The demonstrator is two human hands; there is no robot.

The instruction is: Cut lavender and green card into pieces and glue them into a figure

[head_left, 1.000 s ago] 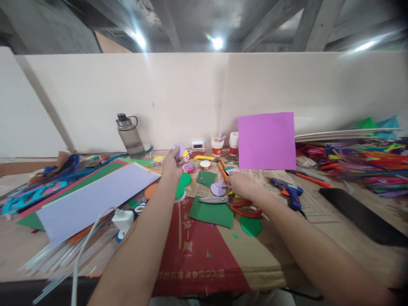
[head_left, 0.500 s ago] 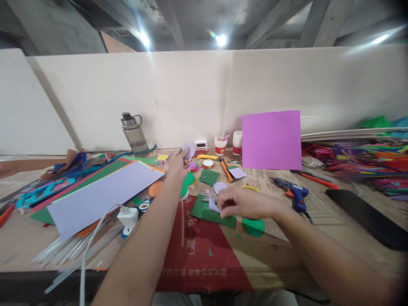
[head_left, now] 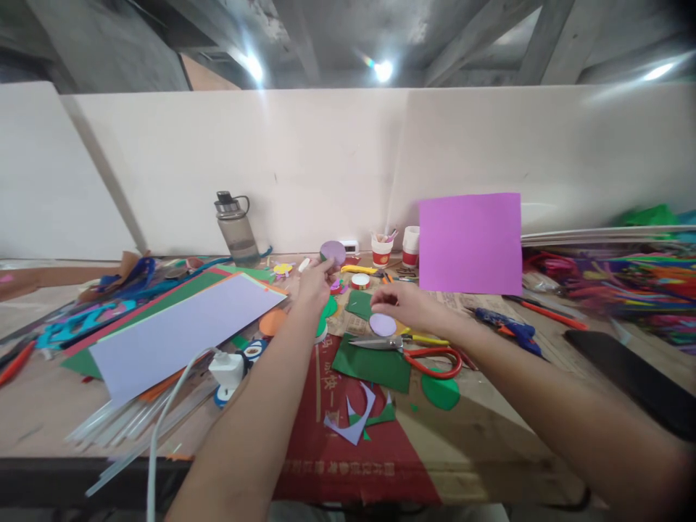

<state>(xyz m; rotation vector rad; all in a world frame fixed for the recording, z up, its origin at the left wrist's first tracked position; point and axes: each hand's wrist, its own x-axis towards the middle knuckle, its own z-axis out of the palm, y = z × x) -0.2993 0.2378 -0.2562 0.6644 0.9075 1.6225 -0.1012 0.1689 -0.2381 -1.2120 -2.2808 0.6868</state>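
My left hand [head_left: 315, 283] pinches the edge of a round purple paper disc [head_left: 333, 251], held up near the back of the table; a bit of green shows at its left edge. My right hand [head_left: 401, 301] hovers with loosely bent fingers above a lilac paper disc [head_left: 383, 325], with nothing visible in it. Red-handled scissors [head_left: 435, 360] lie below that hand, blades across a dark green paper piece [head_left: 370, 366]. Lilac paper offcuts [head_left: 353, 428] lie in front, beside a green disc [head_left: 440, 391]. Another green square [head_left: 359, 303] lies between my hands.
Stacked coloured sheets [head_left: 185, 333], clear glue sticks [head_left: 125, 420] and a white plug [head_left: 225, 368] with its cable are on the left. A bottle [head_left: 236, 232] and paper cups [head_left: 382, 250] stand behind. To the right are a blue glue gun [head_left: 508, 328] and a black phone-like slab [head_left: 625, 373].
My right hand has let go of the lilac offcut, which now lies in front, and has moved back. The scissors now lie on the green paper. My left hand still holds a purple disc.
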